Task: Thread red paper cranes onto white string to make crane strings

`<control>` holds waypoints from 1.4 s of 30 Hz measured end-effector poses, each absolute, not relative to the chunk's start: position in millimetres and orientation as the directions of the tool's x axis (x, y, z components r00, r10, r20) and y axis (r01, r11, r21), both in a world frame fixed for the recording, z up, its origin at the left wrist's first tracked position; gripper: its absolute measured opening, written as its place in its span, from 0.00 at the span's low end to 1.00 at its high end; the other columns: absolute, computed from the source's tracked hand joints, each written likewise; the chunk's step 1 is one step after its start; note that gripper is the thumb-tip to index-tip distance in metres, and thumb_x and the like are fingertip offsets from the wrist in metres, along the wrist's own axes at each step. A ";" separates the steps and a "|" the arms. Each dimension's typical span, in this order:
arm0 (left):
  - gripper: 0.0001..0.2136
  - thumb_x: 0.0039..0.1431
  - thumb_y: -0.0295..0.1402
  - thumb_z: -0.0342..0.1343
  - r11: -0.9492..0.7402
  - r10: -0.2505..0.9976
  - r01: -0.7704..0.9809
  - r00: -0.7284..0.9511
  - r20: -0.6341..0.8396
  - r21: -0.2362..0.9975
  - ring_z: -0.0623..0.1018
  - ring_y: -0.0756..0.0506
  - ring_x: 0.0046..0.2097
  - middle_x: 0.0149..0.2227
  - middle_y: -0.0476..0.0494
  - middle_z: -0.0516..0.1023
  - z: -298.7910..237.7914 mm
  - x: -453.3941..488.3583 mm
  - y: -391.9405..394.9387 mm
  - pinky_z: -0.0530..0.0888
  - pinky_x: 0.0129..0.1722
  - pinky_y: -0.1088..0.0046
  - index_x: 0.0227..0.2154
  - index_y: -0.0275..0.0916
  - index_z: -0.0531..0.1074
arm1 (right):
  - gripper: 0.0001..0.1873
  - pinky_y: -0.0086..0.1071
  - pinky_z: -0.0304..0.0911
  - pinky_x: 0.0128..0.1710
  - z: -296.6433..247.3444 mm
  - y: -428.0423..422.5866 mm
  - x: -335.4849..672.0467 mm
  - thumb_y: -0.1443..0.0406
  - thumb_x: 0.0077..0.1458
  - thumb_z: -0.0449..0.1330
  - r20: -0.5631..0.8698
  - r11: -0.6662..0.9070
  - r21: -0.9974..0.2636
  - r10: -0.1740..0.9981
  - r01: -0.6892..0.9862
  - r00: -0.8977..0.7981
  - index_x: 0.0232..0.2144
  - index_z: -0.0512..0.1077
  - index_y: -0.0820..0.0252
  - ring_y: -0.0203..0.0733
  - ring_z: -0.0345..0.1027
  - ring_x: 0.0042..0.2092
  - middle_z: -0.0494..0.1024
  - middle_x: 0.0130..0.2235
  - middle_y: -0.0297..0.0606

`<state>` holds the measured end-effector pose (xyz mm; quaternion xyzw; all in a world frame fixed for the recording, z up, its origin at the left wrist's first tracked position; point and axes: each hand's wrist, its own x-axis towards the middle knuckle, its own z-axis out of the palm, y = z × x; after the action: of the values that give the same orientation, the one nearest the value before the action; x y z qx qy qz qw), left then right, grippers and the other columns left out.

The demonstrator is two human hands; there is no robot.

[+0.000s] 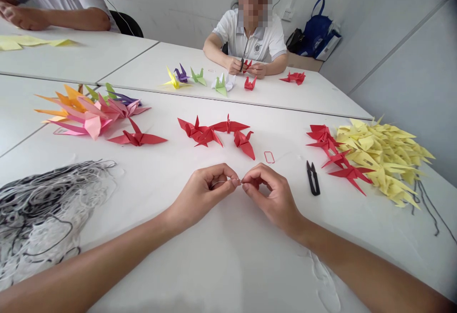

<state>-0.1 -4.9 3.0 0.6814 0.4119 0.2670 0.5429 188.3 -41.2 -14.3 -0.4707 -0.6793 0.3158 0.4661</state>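
Note:
My left hand (210,186) and my right hand (267,191) meet over the middle of the table, fingertips pinched close together. Between them runs a thin pale string (219,182), with a tiny bit at the fingertips too small to make out. Beyond my hands lie several red paper cranes (205,133). One more red crane (137,137) sits to the left. Black thread snips (313,178) rest to the right of my right hand. A small red-edged label (269,157) lies just past my fingers. Loose white string (323,275) trails under my right forearm.
A tangle of black and white cords (46,208) covers the left side. Pink and orange cranes (93,115) are heaped at back left; yellow cranes (382,156) with red ones are piled at right. Across the table, a person (262,36) handles a red crane; another person's arm (71,17) shows at upper left.

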 end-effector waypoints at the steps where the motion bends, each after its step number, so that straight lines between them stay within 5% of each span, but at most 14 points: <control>1: 0.11 0.64 0.39 0.50 -0.075 0.853 0.274 0.516 -0.081 0.959 0.57 0.52 0.26 0.24 0.52 0.64 3.0 -0.2 -5.1 0.56 0.25 0.76 0.32 0.39 0.72 | 0.04 0.32 0.64 0.34 -14.4 -41.2 188.2 0.69 0.59 0.58 0.336 0.357 -0.868 0.934 0.345 -0.123 0.32 0.70 0.56 0.37 0.66 0.33 0.71 0.32 0.33; 42: 0.10 0.64 0.38 0.51 -0.039 0.849 0.238 0.519 -0.093 0.971 0.55 0.52 0.26 0.22 0.55 0.56 0.4 -1.7 -5.1 0.54 0.25 0.76 0.32 0.39 0.72 | 0.05 0.30 0.62 0.34 -16.4 -41.3 187.6 0.71 0.58 0.59 0.294 0.318 -0.903 0.948 0.288 -0.123 0.31 0.71 0.57 0.36 0.65 0.33 0.71 0.32 0.32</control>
<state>-1.7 -5.1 0.4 0.6671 0.4074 0.2726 0.5609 187.6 -41.3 -16.4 -0.4669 -0.6619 0.3510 0.4698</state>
